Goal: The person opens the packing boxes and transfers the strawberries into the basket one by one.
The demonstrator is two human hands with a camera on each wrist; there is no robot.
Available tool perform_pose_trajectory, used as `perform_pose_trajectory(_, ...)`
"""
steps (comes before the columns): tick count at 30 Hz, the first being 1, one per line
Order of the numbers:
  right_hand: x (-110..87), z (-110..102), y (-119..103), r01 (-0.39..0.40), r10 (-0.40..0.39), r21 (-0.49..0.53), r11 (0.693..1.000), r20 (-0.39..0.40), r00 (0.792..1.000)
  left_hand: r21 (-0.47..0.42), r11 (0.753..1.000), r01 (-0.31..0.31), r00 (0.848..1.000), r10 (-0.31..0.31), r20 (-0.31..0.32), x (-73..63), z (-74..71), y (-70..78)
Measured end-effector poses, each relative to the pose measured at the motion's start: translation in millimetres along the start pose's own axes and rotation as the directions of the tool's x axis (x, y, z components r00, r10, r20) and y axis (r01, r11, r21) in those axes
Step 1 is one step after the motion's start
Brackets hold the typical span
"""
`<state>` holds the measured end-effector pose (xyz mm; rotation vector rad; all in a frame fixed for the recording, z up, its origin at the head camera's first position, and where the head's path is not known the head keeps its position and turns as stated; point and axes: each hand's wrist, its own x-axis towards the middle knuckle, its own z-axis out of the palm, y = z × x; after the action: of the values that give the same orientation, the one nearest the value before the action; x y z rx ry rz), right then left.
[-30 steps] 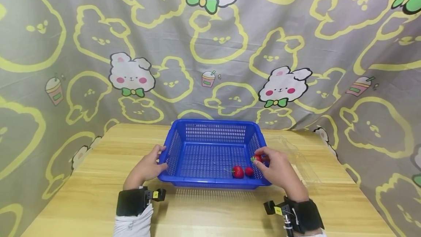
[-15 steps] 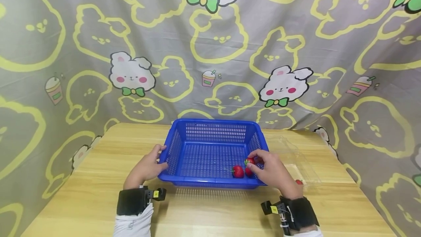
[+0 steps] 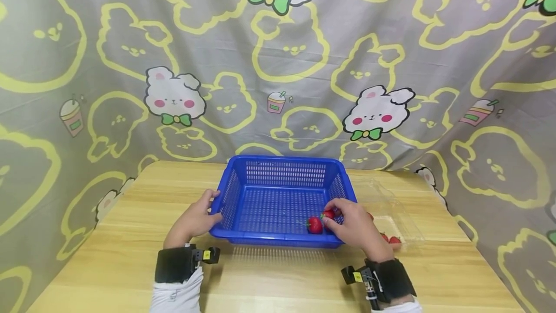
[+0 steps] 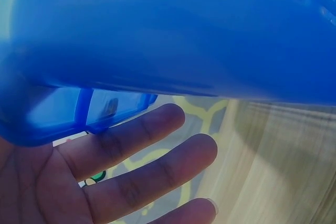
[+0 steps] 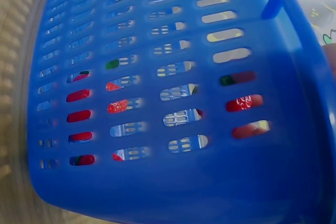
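A blue slotted plastic basket (image 3: 284,240) stands on the table. My left hand (image 3: 197,216) holds its left rim, with the thumb over the edge; in the left wrist view several fingers (image 4: 157,166) stretch out below the rim. Inside the basket's right side, my right hand (image 3: 354,223) pinches a red strawberry (image 3: 328,214) with a green top. Beside it, another strawberry (image 3: 314,225) lies on the basket floor near the front. Through the slots in the right wrist view, red fruit (image 5: 79,116) shows inside, and the held strawberry (image 5: 244,102) appears higher up.
Right of the basket lies a clear plastic box (image 3: 410,223), partly behind the right forearm. Several strawberries (image 3: 395,240) show in or at it. A patterned grey curtain (image 3: 299,62) hangs behind the wooden table (image 3: 278,284).
My right hand has moved left over the right rim and farther into the basket with its strawberry. More strawberries have come into view at the clear box. The left hand stays at the rim.
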<state>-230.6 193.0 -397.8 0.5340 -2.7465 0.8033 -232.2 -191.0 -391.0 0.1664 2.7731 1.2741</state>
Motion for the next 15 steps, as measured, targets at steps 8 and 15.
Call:
perform_pose_trajectory(8, 0.2, -0.4, -0.1, -0.004, 0.004, -0.011, 1.000, 0.008, 1.000, 0.012, 1.000, 0.008, 1.000, -0.008, 0.001, 1.3, -0.9, 2.2)
perform_pose_trajectory(15, 0.1, 0.2, 0.1, 0.005, -0.005, -0.021, 1.000, 0.012, 1.000, 0.005, 1.000, 0.009, 1.000, -0.008, -0.001, 0.3, 0.5, 0.0)
